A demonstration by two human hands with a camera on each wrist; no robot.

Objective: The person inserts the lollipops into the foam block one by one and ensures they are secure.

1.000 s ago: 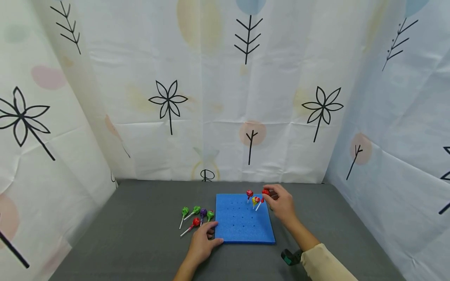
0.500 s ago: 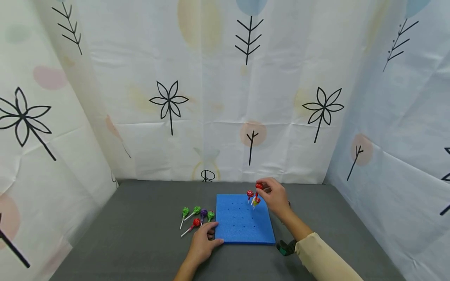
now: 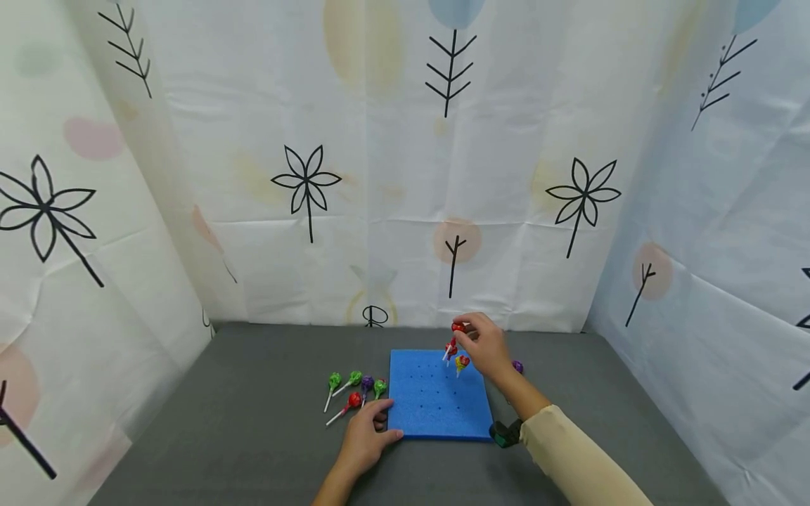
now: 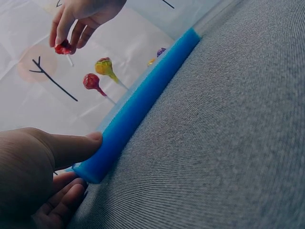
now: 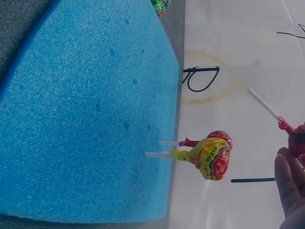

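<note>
Right hand [image 3: 489,349]: raised over the far right corner of the blue foam board [image 3: 436,414], right of centre in the head view. Fingers [image 4: 61,29] were curled together, pinching the head of a red lollipop [image 3: 458,328]; its white stick [image 5: 262,104] pointed down and hung free above the board, touching nothing. The cream sleeve [image 3: 576,460] ran off to the lower right of the frame.

Left hand [image 3: 365,437]: lay at the near left corner of the foam board, lower centre of the head view. The thumb [image 4: 71,145] pressed straight against the board's edge; the other fingers lay loosely bent on the grey cloth beneath, holding nothing.

Foam board: flat on the grey table cover [image 3: 253,422], dotted with rows of small holes. Two lollipops stood planted in it near the far right corner, just below the right hand: one red [image 4: 91,82], one in a yellow and red wrapper [image 5: 207,160], side by side and close to touching.

Loose lollipops: a cluster lay on the cloth just left of the board, above the left hand, being three green [image 3: 334,381], one purple [image 3: 367,383] and one red [image 3: 352,401]. Another purple lollipop [image 3: 518,366] lay on the cloth just right of the board, partly hidden behind the right wrist.

Backdrop: pale printed sheet [image 3: 380,176] with black flower and branch figures, filling the upper frame on three sides.
</note>
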